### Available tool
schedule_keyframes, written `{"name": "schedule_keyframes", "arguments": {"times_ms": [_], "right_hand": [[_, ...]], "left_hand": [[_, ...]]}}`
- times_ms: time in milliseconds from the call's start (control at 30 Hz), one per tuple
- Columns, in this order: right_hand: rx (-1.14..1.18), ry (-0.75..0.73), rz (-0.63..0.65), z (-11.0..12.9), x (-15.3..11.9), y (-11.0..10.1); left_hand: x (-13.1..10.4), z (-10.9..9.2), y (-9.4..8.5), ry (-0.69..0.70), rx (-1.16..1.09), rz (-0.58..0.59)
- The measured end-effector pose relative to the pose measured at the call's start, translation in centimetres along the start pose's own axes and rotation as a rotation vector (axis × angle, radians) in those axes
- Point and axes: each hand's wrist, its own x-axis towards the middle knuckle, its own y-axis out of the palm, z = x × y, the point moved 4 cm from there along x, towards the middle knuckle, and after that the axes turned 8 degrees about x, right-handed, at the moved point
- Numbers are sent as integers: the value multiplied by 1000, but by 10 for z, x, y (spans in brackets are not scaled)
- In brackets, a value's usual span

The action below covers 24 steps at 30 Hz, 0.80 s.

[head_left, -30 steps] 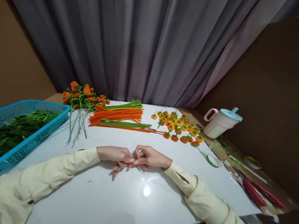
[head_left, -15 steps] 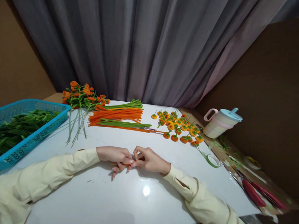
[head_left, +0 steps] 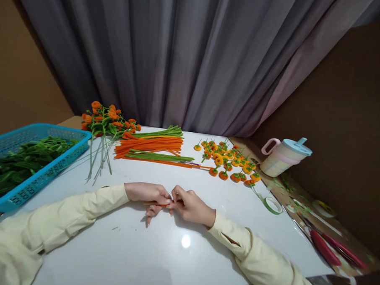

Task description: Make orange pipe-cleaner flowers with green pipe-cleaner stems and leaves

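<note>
My left hand (head_left: 151,197) is closed around a thin tan stick with an orange pipe cleaner (head_left: 163,205) at its right end, its lower fingers spread below. My right hand (head_left: 192,204) meets it, thumb and index finger pinched on the orange end; most of the piece is hidden by fingers. Behind the hands lies a pile of orange pipe cleaners (head_left: 148,145), with green pipe cleaners (head_left: 159,156) in front of it and more at the back. Several small orange and yellow pipe-cleaner flower heads (head_left: 224,174) are spread to the right of the pile.
A blue basket (head_left: 47,170) of green leaves stands at left. Orange stemmed flowers (head_left: 111,118) lie at the back left. Rightward are green tape (head_left: 273,205), red-handled pliers (head_left: 325,248) and a lidded cup (head_left: 284,157) on brown board. A grey curtain (head_left: 177,62) hangs behind the white table (head_left: 115,257).
The view has shifted slightly. Both hands stay together at the same spot, with small finger movements; more of the tan stick now shows beside the left hand.
</note>
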Motion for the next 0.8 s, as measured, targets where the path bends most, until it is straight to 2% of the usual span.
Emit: {"name": "schedule_keyframes", "arguments": {"times_ms": [100, 400, 567, 800], "right_hand": [[-60, 15, 8, -2, -1, 2], [-286, -48, -28, -2, -3, 2], [-312, -58, -20, -4, -5, 2], [-274, -43, -29, -6, -5, 3]], "left_hand": [[1, 2, -2, 37, -24, 0], [3, 2, -2, -3, -4, -26], [2, -1, -1, -13, 17, -49], [2, -3, 2, -24, 25, 2]]}}
